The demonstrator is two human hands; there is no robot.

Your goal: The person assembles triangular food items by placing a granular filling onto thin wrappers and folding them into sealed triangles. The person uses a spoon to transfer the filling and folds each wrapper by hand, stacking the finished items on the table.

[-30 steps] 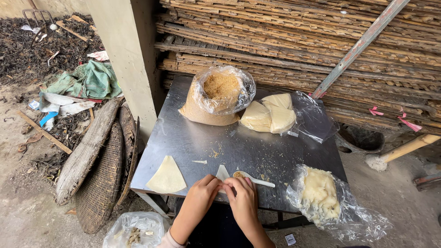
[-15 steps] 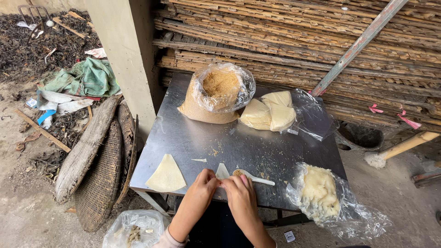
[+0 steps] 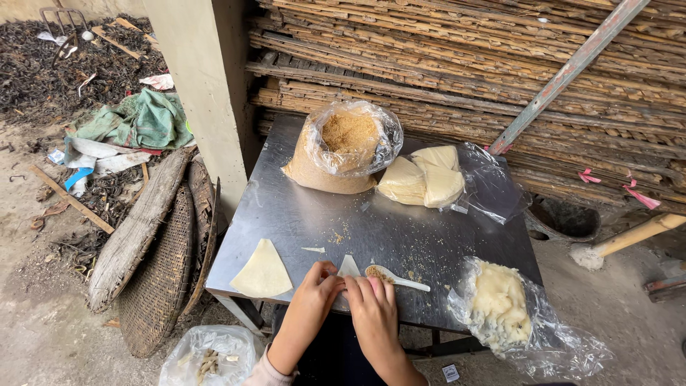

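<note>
- Both hands work at the near edge of a steel table (image 3: 300,207), pressed close together over one small pale wrapper (image 3: 349,266).
- The left hand (image 3: 314,286) pinches the wrapper's left side, fingers curled tight on it.
- The right hand (image 3: 371,304) holds the wrapper's right side, fingers folded down onto it; only the wrapper's pointed top shows above the knuckles.
- A white spoon (image 3: 396,277) lies just beside the right hand, its bowl carrying brown filling, handle pointing right.
- A flat triangular wrapper (image 3: 262,271) lies to the left of the hands, near the table's corner, apart from them.
- A thin scrap (image 3: 313,249) of dough sits between that triangle and the hands.
- At the far side stands an open plastic bag of brown crumbs (image 3: 343,146); touching it on the right is a stack of wrappers (image 3: 423,179) on clear plastic.
- At the near right corner a bag of pale dough (image 3: 500,304) hangs partly over the edge.
- Below the table's left corner sits another clear bag (image 3: 207,357) on the ground, beside woven baskets (image 3: 161,279).
</note>
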